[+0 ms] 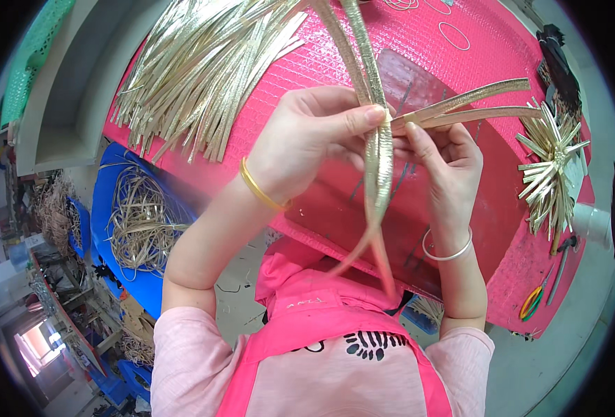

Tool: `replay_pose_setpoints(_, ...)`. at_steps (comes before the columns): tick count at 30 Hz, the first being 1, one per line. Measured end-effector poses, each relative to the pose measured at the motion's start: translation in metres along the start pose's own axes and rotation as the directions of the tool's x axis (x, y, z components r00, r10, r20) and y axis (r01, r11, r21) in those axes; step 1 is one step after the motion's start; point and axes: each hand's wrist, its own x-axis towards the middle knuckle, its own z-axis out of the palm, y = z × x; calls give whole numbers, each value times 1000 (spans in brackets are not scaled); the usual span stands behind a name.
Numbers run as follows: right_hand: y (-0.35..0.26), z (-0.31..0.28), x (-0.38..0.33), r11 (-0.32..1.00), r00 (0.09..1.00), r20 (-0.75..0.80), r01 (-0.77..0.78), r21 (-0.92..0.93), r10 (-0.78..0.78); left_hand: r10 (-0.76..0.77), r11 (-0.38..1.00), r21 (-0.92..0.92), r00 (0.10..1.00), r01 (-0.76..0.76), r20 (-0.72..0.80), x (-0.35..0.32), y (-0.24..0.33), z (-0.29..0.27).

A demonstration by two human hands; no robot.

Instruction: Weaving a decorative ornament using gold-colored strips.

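Observation:
Over the pink table, my left hand (300,139) pinches flat shiny gold strips (379,167) between thumb and fingers. These strips run up to the far side and hang down toward my apron, where their split lower ends look blurred. My right hand (445,156) is closed on another pair of gold strips (471,99), whose free ends point to the right. Both pairs cross between my two hands, right by my left thumb. How they pass over each other there is too small to tell. Several fingers of each hand are partly hidden behind the strips.
A large pile of gold strips (189,66) lies at the far left. Beneath my hands is a dark red board (342,205). At right sit a gold strip bundle (556,149) and a tool with coloured loop handles (531,304). A blue bin (102,208) of strips stands left.

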Motion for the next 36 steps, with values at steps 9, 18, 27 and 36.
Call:
replay_pose_setpoints(9,3,5,-18,984,998,-16,-60,169,64,239,964,160,958,-214,-156,-11,-20,17)
replay_pose_setpoints(18,0,7,-23,976,999,-38,-24,215,33,354,925,214,916,-314,-189,-13,-27,24)
replay_pose_setpoints(27,-12,8,-21,988,997,-27,63,-140,-68,371,895,273,929,-353,-14,-15,-19,16)
replay_pose_setpoints(36,-14,-1,-8,828,903,330,-396,397,274,652,-79,815,589,-574,478,-19,4,16)
